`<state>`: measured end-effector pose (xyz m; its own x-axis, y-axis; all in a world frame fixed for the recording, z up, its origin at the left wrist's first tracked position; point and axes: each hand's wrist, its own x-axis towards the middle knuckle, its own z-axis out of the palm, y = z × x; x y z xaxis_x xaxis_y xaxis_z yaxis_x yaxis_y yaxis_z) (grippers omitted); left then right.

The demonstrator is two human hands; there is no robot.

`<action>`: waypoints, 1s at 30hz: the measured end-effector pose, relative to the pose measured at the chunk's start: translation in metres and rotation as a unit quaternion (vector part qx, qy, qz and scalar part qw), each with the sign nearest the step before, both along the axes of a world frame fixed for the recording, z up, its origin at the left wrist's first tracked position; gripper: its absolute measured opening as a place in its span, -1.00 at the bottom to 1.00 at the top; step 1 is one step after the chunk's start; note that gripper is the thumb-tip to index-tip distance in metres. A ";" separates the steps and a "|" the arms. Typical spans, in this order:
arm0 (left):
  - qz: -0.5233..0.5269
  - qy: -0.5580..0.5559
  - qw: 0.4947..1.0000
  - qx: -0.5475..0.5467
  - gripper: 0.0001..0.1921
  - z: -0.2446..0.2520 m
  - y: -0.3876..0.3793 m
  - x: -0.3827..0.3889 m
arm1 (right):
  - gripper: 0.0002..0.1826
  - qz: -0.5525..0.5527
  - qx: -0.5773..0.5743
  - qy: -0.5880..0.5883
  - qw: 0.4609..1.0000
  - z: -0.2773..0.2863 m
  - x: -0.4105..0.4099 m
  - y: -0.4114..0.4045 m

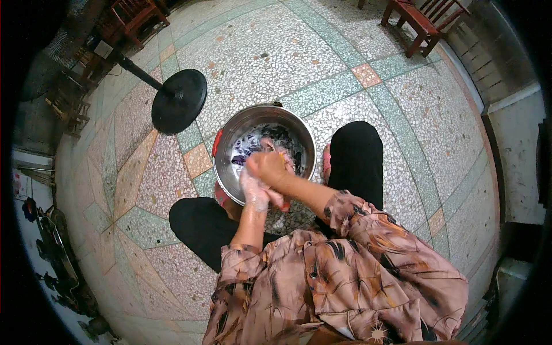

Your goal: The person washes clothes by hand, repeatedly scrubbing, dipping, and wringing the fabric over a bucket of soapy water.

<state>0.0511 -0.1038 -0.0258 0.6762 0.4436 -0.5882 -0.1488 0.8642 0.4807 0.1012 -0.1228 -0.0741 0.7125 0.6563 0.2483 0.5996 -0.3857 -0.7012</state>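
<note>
A round stainless steel pot (309,129) with red grips stands on the floor between my feet. Inside it, white suds and water surround dark and purple-and-white patterned cloth (243,148). My right hand (268,166) is curled into a fist over the pot, with wet pinkish cloth (285,155) bunched at its far side. Below and against it is my left hand (254,189), wet and coated with foam near the pot's near rim. The right hand and forearm hide part of the left fingers, so their hold is unclear.
A black round fan base (179,101) with its pole stands left of the pot. My black-trousered knees (355,159) flank the pot. Wooden chairs (416,23) stand at the far edges of the terrazzo floor (267,64). Dark clutter (56,246) lines the left wall.
</note>
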 end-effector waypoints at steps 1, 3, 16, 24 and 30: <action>-0.002 0.003 1.000 0.008 -0.63 0.001 0.001 -0.002 | -0.75 0.008 0.063 0.018 0.998 0.007 -0.011 -0.002; 0.001 0.010 1.000 0.023 -0.64 0.001 0.004 -0.008 | -0.78 0.148 0.116 -0.035 0.982 0.065 -0.043 -0.015; 0.089 -0.056 0.994 0.029 -0.65 0.022 0.067 -0.012 | -0.63 0.078 0.036 0.552 0.829 0.021 0.055 -0.009; -0.009 -0.035 0.995 0.092 -0.76 -0.059 0.055 -0.012 | -0.81 0.255 -0.092 0.356 0.894 0.044 0.081 0.001; -0.002 -0.168 0.986 0.014 -0.73 -0.052 0.032 -0.026 | -0.70 0.161 0.054 0.016 0.985 0.077 0.002 -0.018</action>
<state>0.0252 -0.0713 -0.0774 0.8325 0.4529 -0.3191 -0.2996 0.8525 0.4284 0.1029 -0.1403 0.0033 0.4809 0.8204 0.3094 0.6550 -0.1016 -0.7488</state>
